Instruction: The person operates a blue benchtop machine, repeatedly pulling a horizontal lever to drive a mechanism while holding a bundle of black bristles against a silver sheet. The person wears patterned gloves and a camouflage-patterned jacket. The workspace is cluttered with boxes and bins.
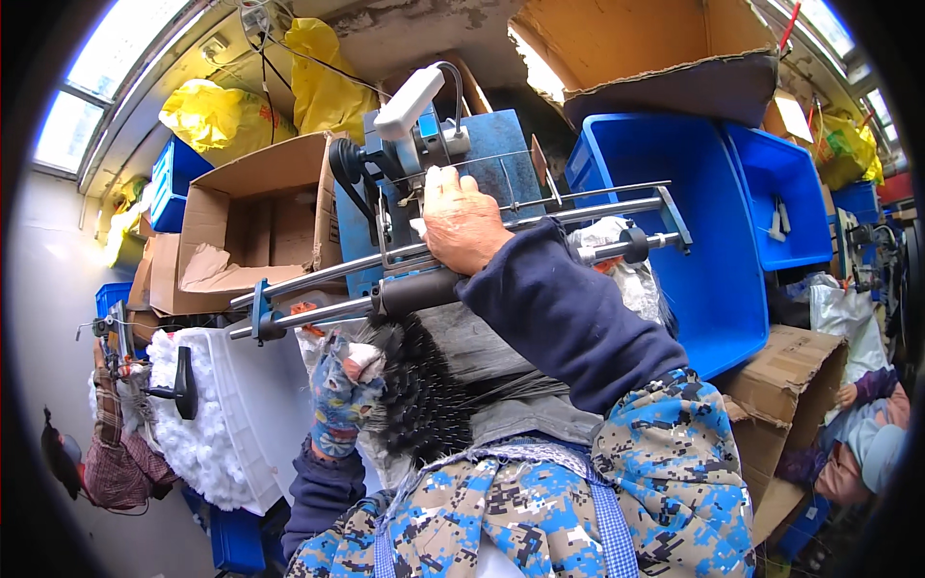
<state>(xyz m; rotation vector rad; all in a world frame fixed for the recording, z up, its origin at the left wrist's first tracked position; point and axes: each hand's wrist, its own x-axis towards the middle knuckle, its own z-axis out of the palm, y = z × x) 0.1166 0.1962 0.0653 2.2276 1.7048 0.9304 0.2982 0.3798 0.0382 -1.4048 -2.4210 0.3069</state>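
My bare right hand (462,223) reaches over a blue bench machine (501,144) with its fingers bent and close together at the working head. What lies under the fingertips is hidden; a small white bit shows by the thumb side. My left hand (344,390), in a patterned glove with a fingertip bare, is curled beside a mass of black bristly pieces (424,395) on my lap. I cannot make out what its fingers hold. Metal rails (597,209) and a dark roller (419,292) cross the machine's front, beneath my right wrist.
An opened cardboard box (255,222) stands left of the machine, large blue bins (674,241) to the right. A white tub (241,385) with fluffy white material is at the left. Another cardboard box (785,385) stands at the right. Two other people work at the far sides.
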